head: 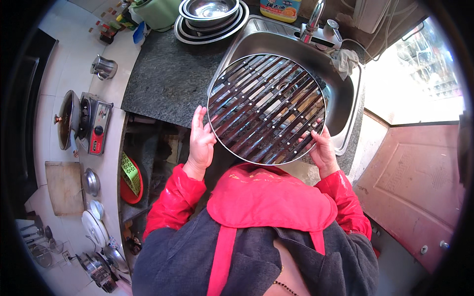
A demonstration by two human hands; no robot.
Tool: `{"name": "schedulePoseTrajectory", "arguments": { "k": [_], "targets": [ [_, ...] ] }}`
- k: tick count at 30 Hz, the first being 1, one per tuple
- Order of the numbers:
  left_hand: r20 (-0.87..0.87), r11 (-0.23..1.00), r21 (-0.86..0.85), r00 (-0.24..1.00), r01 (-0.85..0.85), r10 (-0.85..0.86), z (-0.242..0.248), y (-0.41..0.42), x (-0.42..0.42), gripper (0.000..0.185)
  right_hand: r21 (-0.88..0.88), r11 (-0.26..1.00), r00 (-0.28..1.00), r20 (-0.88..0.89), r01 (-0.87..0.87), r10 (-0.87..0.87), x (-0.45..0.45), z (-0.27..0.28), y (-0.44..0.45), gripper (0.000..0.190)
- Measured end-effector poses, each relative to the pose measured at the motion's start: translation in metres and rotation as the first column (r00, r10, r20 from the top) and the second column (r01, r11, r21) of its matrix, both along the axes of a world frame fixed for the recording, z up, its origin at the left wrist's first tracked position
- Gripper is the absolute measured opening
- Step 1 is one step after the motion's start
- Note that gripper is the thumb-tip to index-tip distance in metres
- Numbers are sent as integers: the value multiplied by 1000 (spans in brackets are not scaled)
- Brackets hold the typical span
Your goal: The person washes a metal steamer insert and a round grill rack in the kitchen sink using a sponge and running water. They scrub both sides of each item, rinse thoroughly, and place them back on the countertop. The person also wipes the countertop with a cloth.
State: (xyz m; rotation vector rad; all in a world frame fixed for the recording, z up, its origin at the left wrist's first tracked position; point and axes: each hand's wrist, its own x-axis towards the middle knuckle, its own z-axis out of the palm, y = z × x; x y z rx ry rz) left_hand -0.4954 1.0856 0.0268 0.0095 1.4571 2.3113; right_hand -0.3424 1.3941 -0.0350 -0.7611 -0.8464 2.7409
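A round slatted rack (255, 107) with a thin pale metal rim and dark brown slats is held up in front of me, over the front of the steel sink (335, 111). Small light rivets dot its wet, shiny slats. At the rack's left edge, my left hand (201, 144) bears against the rim, palm turned up and some fingers stretched out. My right hand (323, 150) grips the lower right edge, its fingertips showing among the slats. Through the gaps I see parts of the basin and its drain.
Nested steel bowls (211, 18) stand on the dark stone counter (166, 77). Behind the sink are a faucet (313, 22), a detergent jug (280, 9) and a draped cloth (344, 61). A portable gas stove (97, 124) and a wooden cutting board (64, 188) lie left. A reddish door panel (411, 185) is right.
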Motion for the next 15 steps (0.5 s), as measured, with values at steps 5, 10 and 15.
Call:
{"name": "schedulePoseTrajectory", "arguments": {
  "k": [5,10,15],
  "targets": [
    [163,998,54,986,-34,24,9,18,-4,72,0,1000,1000,-29,0,0,5,-1,13,43],
    [218,992,84,970,93,-110,-3,34,-10,52,-9,1000,996,-91,-10,9,0,10,21,39],
    [88,992,80,990,100,-107,19,63,-15,41,27,999,998,-48,37,-35,-3,26,41,26]
  ]
}}
